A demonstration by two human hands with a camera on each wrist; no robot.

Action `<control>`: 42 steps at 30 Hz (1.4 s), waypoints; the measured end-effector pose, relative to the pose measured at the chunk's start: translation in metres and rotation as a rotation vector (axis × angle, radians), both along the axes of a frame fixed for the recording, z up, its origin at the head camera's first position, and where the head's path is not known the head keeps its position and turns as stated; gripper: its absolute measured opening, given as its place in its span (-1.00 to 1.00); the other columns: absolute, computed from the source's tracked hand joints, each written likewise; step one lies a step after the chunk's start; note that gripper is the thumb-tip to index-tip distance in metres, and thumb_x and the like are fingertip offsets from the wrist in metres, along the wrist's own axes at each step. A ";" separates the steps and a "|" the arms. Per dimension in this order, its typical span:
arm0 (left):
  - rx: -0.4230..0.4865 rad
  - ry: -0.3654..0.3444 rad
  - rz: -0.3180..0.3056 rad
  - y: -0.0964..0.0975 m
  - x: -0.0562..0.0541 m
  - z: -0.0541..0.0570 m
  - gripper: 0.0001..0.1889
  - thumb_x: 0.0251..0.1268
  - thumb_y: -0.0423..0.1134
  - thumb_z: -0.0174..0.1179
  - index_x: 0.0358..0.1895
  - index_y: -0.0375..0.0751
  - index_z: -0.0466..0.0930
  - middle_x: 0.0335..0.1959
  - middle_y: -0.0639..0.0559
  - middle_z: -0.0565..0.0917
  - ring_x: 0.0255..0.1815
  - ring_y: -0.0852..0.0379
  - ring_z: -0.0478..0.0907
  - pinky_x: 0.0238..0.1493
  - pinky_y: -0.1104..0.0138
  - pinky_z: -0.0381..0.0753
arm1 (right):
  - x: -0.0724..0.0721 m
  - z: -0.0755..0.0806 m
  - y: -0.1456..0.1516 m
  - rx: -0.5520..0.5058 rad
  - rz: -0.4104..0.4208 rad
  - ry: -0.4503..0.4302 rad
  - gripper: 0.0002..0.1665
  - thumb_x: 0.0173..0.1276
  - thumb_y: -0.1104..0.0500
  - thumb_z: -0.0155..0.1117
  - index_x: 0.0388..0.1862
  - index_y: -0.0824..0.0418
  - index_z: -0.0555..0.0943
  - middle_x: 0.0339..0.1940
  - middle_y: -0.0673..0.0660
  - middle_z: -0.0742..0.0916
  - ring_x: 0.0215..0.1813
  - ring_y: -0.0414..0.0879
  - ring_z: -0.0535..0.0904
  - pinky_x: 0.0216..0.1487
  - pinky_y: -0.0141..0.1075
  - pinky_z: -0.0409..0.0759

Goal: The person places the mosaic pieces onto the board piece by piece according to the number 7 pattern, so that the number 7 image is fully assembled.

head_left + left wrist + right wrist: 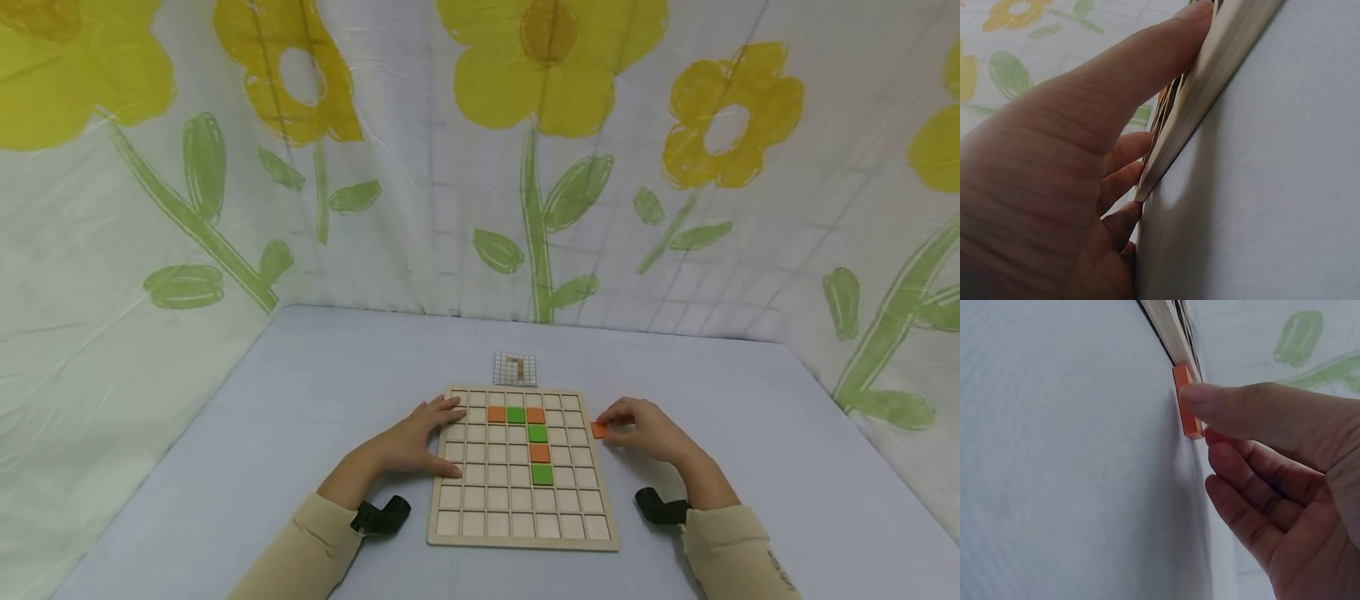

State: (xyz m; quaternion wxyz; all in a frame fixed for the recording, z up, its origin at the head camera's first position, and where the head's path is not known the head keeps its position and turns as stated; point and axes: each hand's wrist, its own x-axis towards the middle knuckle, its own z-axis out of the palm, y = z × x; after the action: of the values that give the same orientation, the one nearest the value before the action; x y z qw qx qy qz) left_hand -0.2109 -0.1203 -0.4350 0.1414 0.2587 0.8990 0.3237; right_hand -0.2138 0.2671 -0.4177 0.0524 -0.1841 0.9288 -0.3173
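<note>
A wooden grid board lies on the table, its square cells partly filled with orange and green tiles. Several tiles form a bent line: a row near the far side, then a column running down from a corner orange tile. My left hand rests on the board's left edge, fingers spread and thumb extended over the rim. Just beside the right edge, my right hand pinches a loose orange square tile between thumb and fingers. In the right wrist view, that tile overlaps the board's edge.
Beyond the board's far edge lies a small printed card showing a grid with a coloured pattern. A white tabletop surrounds the board. Behind it hangs a white curtain with yellow flowers. Each wrist wears a black camera.
</note>
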 end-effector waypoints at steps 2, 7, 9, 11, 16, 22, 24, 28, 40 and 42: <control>-0.001 0.002 0.001 -0.001 0.000 0.000 -0.04 -0.16 0.17 0.43 0.39 -0.03 0.23 0.51 0.06 0.03 0.52 -0.21 -0.24 0.42 -0.18 -0.07 | -0.001 -0.001 0.000 -0.002 0.003 0.013 -0.72 0.10 0.26 0.39 -0.16 0.25 0.66 -0.18 0.11 0.69 -0.10 -0.01 0.58 -0.10 -0.30 0.57; 0.021 0.001 -0.012 -0.002 -0.001 0.000 -0.05 -0.14 0.15 0.42 0.39 -0.05 0.22 0.51 0.02 0.02 0.52 -0.22 -0.26 0.42 -0.20 -0.09 | -0.004 -0.003 0.000 0.019 0.001 0.032 -0.77 0.13 0.29 0.36 -0.18 0.28 0.66 -0.20 0.12 0.69 -0.12 -0.01 0.57 -0.12 -0.29 0.57; 0.029 0.000 -0.022 -0.003 -0.001 -0.001 -0.05 -0.13 0.15 0.42 0.39 -0.06 0.22 0.51 0.01 0.02 0.52 -0.23 -0.27 0.41 -0.21 -0.10 | -0.004 -0.004 0.000 0.031 -0.012 0.024 -0.78 0.11 0.28 0.38 -0.22 0.28 0.66 -0.22 0.11 0.69 -0.15 -0.05 0.57 -0.15 -0.31 0.56; 0.025 0.002 -0.027 -0.003 0.000 -0.002 -0.05 -0.13 0.17 0.41 0.39 -0.05 0.22 0.51 0.01 0.02 0.52 -0.23 -0.27 0.42 -0.20 -0.10 | -0.005 -0.004 0.001 0.037 -0.017 0.014 -0.78 0.09 0.26 0.41 -0.25 0.27 0.66 -0.25 0.10 0.70 -0.18 -0.09 0.56 -0.18 -0.35 0.55; 0.019 0.014 -0.023 -0.001 0.000 -0.003 -0.05 -0.15 0.18 0.41 0.39 -0.04 0.23 0.50 0.03 0.03 0.52 -0.21 -0.24 0.42 -0.18 -0.08 | -0.003 0.000 0.003 0.043 -0.007 0.015 -0.77 0.03 0.24 0.45 -0.30 0.28 0.65 -0.30 0.08 0.70 -0.24 -0.15 0.52 -0.26 -0.40 0.52; 0.024 0.010 -0.024 -0.001 0.002 -0.004 -0.06 -0.15 0.17 0.41 0.38 -0.03 0.23 0.50 0.03 0.04 0.52 -0.23 -0.24 0.41 -0.20 -0.08 | 0.003 0.008 0.005 0.026 0.019 0.005 -0.77 0.08 0.22 0.42 -0.27 0.27 0.64 -0.28 0.07 0.70 -0.22 -0.14 0.56 -0.25 -0.42 0.55; 0.021 0.014 -0.023 -0.002 0.002 -0.004 -0.06 -0.14 0.17 0.41 0.38 -0.03 0.23 0.50 0.03 0.04 0.52 -0.24 -0.24 0.41 -0.20 -0.06 | 0.005 0.011 0.003 0.019 0.035 0.008 -0.78 0.09 0.22 0.41 -0.27 0.24 0.64 -0.28 0.05 0.69 -0.22 -0.15 0.56 -0.25 -0.41 0.55; 0.021 0.025 -0.020 -0.002 0.001 -0.004 -0.06 -0.14 0.17 0.41 0.38 -0.03 0.23 0.50 0.03 0.04 0.52 -0.24 -0.23 0.41 -0.20 -0.05 | 0.010 0.018 -0.003 0.004 0.064 0.007 -0.78 0.09 0.22 0.40 -0.26 0.20 0.63 -0.28 0.02 0.68 -0.22 -0.20 0.54 -0.24 -0.42 0.55; 0.019 0.029 -0.030 -0.002 0.001 -0.004 -0.06 -0.13 0.18 0.40 0.39 -0.02 0.22 0.50 0.03 0.04 0.52 -0.23 -0.23 0.41 -0.19 -0.06 | 0.035 0.025 -0.031 -0.015 0.234 -0.002 -0.79 0.12 0.10 0.41 -0.28 0.10 0.62 -0.27 -0.06 0.67 -0.21 -0.25 0.54 -0.17 -0.32 0.59; 0.019 0.032 -0.026 -0.002 0.001 -0.004 -0.06 -0.13 0.18 0.40 0.39 -0.03 0.23 0.50 0.02 0.04 0.52 -0.22 -0.22 0.42 -0.19 -0.06 | 0.037 0.025 -0.037 -0.022 0.263 -0.021 -0.80 0.13 0.09 0.41 -0.29 0.09 0.62 -0.27 -0.07 0.67 -0.21 -0.23 0.53 -0.17 -0.32 0.59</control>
State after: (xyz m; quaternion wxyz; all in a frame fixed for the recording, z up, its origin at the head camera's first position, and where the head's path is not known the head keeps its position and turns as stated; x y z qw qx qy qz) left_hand -0.2102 -0.1227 -0.4386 0.1286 0.2769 0.8946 0.3262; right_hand -0.1771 0.2298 -0.3928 0.1012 -0.3017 0.8926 -0.3195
